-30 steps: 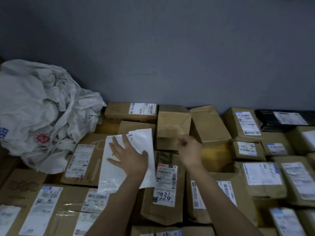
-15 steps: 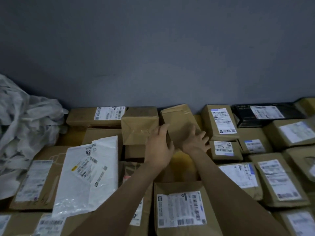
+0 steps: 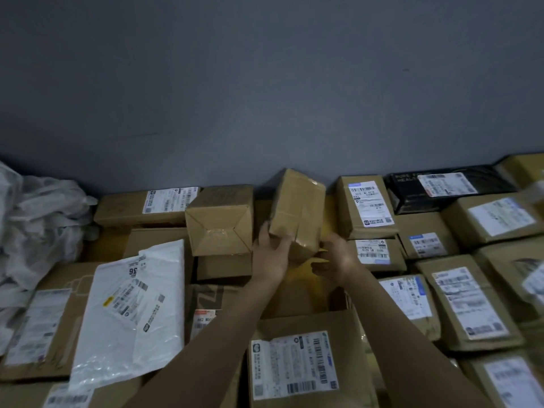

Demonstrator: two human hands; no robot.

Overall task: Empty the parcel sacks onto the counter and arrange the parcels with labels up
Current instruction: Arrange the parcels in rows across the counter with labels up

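Observation:
Both my hands hold a small brown cardboard parcel (image 3: 295, 210), tilted and lifted above the counter near the back wall; no label shows on its visible faces. My left hand (image 3: 272, 253) grips its lower left edge. My right hand (image 3: 334, 256) curls under its lower right corner. A yellow counter surface (image 3: 297, 278) shows below it. A white poly mailer (image 3: 138, 301) lies label up at the left. An emptied white sack (image 3: 35, 228) is crumpled at the far left.
Brown parcels with white labels up cover the counter all around, among them a box without a visible label (image 3: 219, 223), a labelled box (image 3: 365, 206), a black box (image 3: 441, 187) and a near box (image 3: 297, 366). A grey wall (image 3: 265, 83) closes the back.
My left hand left the white mailer and joined my right hand at the brown parcel. Together they lifted and tilted it off the counter. The view shifted to the right.

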